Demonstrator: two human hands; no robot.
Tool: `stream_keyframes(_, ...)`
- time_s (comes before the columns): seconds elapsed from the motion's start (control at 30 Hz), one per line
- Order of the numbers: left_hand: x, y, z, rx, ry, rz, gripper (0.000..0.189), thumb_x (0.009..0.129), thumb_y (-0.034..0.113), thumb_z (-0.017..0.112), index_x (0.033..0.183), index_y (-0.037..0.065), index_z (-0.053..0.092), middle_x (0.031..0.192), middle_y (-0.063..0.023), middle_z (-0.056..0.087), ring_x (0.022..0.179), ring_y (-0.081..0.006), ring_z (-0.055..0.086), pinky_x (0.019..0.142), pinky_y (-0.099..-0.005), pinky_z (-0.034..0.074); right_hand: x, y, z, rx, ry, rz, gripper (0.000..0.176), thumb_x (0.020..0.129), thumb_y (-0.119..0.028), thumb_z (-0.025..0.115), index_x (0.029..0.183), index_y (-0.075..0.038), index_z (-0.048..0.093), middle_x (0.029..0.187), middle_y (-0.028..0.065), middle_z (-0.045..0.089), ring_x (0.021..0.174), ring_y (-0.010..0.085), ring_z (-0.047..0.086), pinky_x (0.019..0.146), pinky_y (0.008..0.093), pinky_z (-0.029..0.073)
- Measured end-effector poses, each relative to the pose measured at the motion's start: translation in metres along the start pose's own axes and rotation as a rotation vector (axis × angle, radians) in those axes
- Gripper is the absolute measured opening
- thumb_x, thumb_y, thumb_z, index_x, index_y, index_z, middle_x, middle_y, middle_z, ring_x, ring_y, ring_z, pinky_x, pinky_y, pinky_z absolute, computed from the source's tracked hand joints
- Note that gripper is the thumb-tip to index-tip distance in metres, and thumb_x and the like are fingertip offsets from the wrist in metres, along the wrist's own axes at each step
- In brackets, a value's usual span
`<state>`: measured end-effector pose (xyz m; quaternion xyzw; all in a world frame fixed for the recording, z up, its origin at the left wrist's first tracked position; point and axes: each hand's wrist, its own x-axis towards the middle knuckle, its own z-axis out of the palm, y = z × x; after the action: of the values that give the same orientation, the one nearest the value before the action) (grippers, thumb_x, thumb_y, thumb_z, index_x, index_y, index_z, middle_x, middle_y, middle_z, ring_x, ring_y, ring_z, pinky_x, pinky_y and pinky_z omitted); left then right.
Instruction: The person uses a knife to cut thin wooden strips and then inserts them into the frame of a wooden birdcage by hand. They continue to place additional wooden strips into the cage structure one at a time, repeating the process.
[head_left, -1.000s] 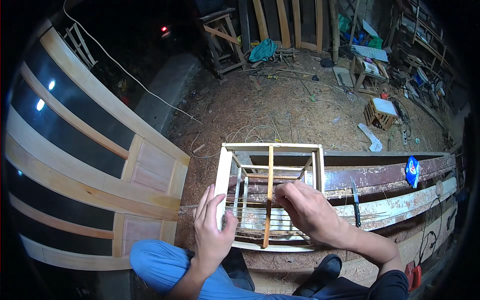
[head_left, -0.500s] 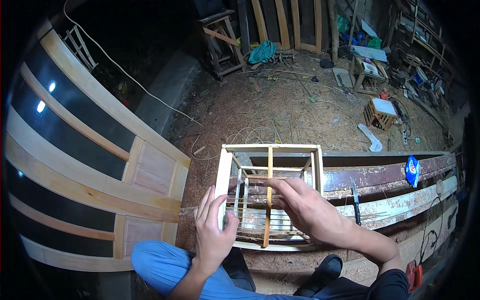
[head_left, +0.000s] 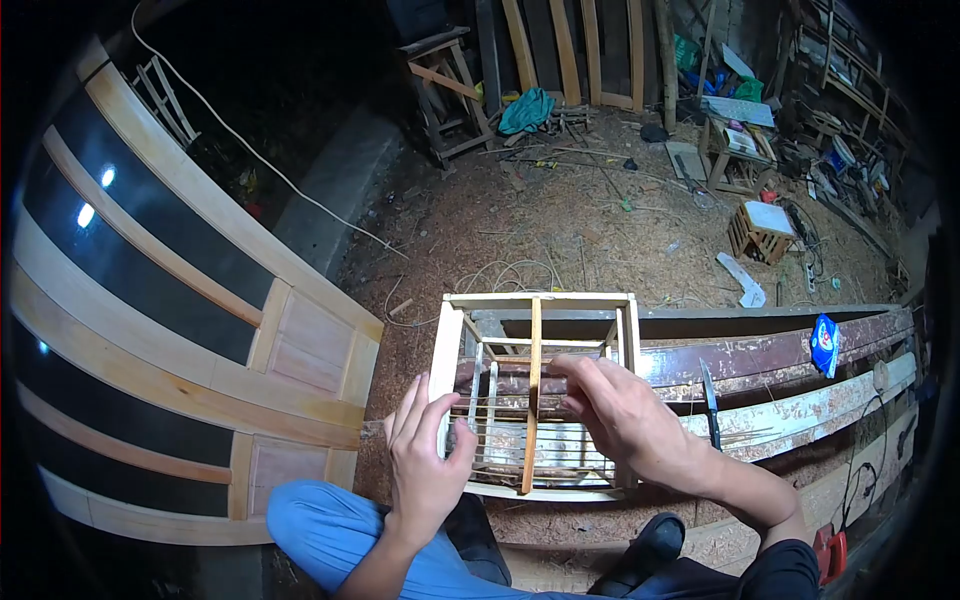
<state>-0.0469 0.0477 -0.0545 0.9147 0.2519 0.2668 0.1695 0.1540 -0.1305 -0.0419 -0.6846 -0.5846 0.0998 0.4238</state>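
Wooden frame [head_left: 533, 400] lies over the planks [head_left: 800, 408]; your left hand [head_left: 428, 450] rests with spread fingers at its left side. Whether your right hand [head_left: 630, 415] grips anything, I cannot tell; pushing unevenly there could tilt the frame.

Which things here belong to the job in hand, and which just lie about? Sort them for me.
In the job: wooden frame; thin sticks across it; probably the knife, unheld but close by.

Apparently lying about: blue packet; teal cloth; slatted box.
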Motion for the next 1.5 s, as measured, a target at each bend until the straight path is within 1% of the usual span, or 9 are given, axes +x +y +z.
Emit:
stream_keyframes(0.13, 0.005, 0.002, -0.005, 0.099, -0.031, 0.037, 0.027, 0.090, 0.008, 0.072, 0.116, 0.002, 0.075, 0.147, -0.0272, 0.065, 0.146, -0.0410, 0.055, 0.119, -0.0482, 0.038, -0.003, -0.008, -0.020, -0.075, -0.045, 0.030, 0.033, 0.103, -0.002, 0.061, 0.135, -0.004, 0.055, 0.104, 0.0185, 0.063, 0.100, 0.0386, 0.063, 0.088, 0.0507, 0.052)
stream_keyframes(0.27, 0.012, 0.009, -0.007, 0.145, 0.002, 0.029, 0.024, 0.091, 0.011, 0.075, 0.114, 0.004, 0.077, 0.151, -0.0255, 0.062, 0.150, -0.0393, 0.051, 0.120, -0.0486, 0.036, -0.029, 0.003, -0.048, -0.337, 0.057, -0.006, 0.019, 0.091, -0.005, 0.077, 0.108, -0.006, 0.069, 0.095, 0.0101, 0.061, 0.092, 0.0306, 0.062, 0.077, 0.0440, 0.052)
stream_keyframes(0.47, 0.020, 0.034, -0.005, 0.032, -0.009, 0.105, 0.022, 0.091, 0.010, 0.074, 0.112, 0.003, 0.079, 0.152, -0.0227, 0.063, 0.150, -0.0388, 0.051, 0.122, -0.0493, 0.037, -0.053, 0.013, -0.048, -0.259, 0.016, 0.063, 0.024, 0.092, -0.003, 0.073, 0.116, -0.005, 0.069, 0.096, 0.0112, 0.061, 0.091, 0.0311, 0.068, 0.071, 0.0436, 0.057)
stream_keyframes(0.53, 0.021, 0.045, -0.001, -0.018, -0.057, 0.198, 0.023, 0.091, 0.011, 0.074, 0.112, 0.003, 0.079, 0.151, -0.0226, 0.064, 0.150, -0.0382, 0.052, 0.121, -0.0491, 0.038, -0.054, 0.014, -0.045, -0.298, 0.037, 0.035, 0.018, 0.094, -0.001, 0.076, 0.111, -0.002, 0.072, 0.096, 0.0130, 0.064, 0.081, 0.0317, 0.070, 0.068, 0.0434, 0.057)
stream_keyframes(0.7, 0.035, 0.071, 0.015, -0.098, -0.166, 0.365, 0.029, 0.092, 0.014, 0.075, 0.119, 0.003, 0.078, 0.146, -0.0206, 0.066, 0.144, -0.0369, 0.055, 0.119, -0.0510, 0.039, -0.053, 0.011, -0.048, -0.190, 0.005, 0.049, 0.023, 0.098, -0.002, 0.070, 0.120, 0.000, 0.065, 0.102, 0.0154, 0.060, 0.092, 0.0351, 0.068, 0.078, 0.0464, 0.057)
stream_keyframes(0.83, 0.047, 0.087, 0.036, -0.217, -0.295, 0.482, 0.018, 0.093, 0.012, 0.078, 0.110, 0.007, 0.078, 0.103, -0.0059, 0.079, 0.104, -0.0224, 0.071, 0.111, -0.0432, 0.041, -0.053, 0.014, -0.050, -0.039, 0.016, 0.052, 0.020, 0.097, 0.001, 0.071, 0.116, 0.002, 0.067, 0.106, 0.0176, 0.063, 0.093, 0.0367, 0.068, 0.081, 0.0464, 0.058)
stream_keyframes(0.97, 0.049, 0.089, 0.049, -0.236, -0.312, 0.484, 0.013, 0.093, 0.012, 0.079, 0.105, 0.007, 0.077, 0.096, -0.0065, 0.075, 0.094, -0.0241, 0.069, 0.104, -0.0427, 0.043, -0.056, 0.014, -0.051, -0.009, 0.014, 0.050, 0.019, 0.095, 0.002, 0.072, 0.114, 0.002, 0.070, 0.106, 0.0183, 0.064, 0.094, 0.0373, 0.068, 0.080, 0.0462, 0.057)
stream_keyframes(1.3, 0.040, 0.090, 0.046, -0.214, -0.321, 0.447, 0.011, 0.092, 0.011, 0.078, 0.103, 0.006, 0.077, 0.097, -0.0071, 0.077, 0.092, -0.0258, 0.068, 0.088, -0.0405, 0.049, -0.059, 0.012, -0.047, -0.035, 0.052, 0.065, 0.027, 0.090, 0.004, 0.074, 0.116, 0.001, 0.068, 0.098, 0.0172, 0.062, 0.091, 0.0374, 0.066, 0.078, 0.0467, 0.056)
stream_keyframes(1.5, 0.043, 0.090, 0.045, -0.253, -0.347, 0.420, 0.013, 0.094, 0.013, 0.077, 0.106, 0.007, 0.078, 0.097, -0.0070, 0.078, 0.091, -0.0258, 0.068, 0.089, -0.0409, 0.049, -0.059, 0.012, -0.046, -0.087, 0.037, 0.053, 0.030, 0.087, 0.007, 0.072, 0.117, 0.001, 0.068, 0.098, 0.0169, 0.062, 0.092, 0.0376, 0.066, 0.079, 0.0468, 0.055)
